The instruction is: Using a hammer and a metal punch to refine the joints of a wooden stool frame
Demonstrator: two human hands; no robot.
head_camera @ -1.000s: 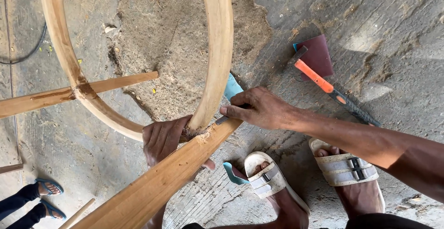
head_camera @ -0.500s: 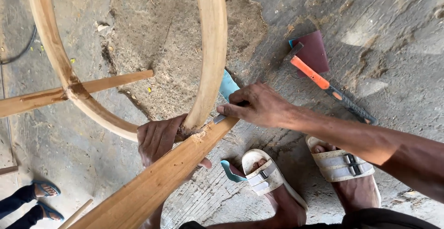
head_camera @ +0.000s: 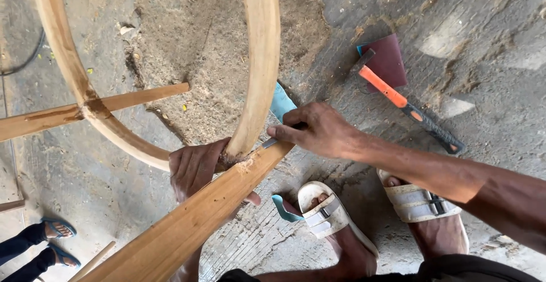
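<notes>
A round wooden hoop (head_camera: 263,60) with straight wooden legs stands over the concrete floor. My left hand (head_camera: 196,165) grips the joint where the hoop meets a thick wooden leg (head_camera: 187,225) that runs toward me. My right hand (head_camera: 318,128) pinches a small thin metal tool (head_camera: 272,142), its tip pressed against the top end of that leg at the joint. A second leg (head_camera: 68,111) crosses the hoop on the left.
A hammer with an orange and black handle (head_camera: 406,104) lies on a dark red sheet (head_camera: 391,60) on the floor. A light blue strip (head_camera: 282,103) lies under the hoop. My feet in white sandals (head_camera: 335,216) are below. Another person's feet (head_camera: 54,239) show at bottom left.
The view has shifted slightly. Both hands stay at the joint; my right hand with the tool has barely moved along the leg's end.
</notes>
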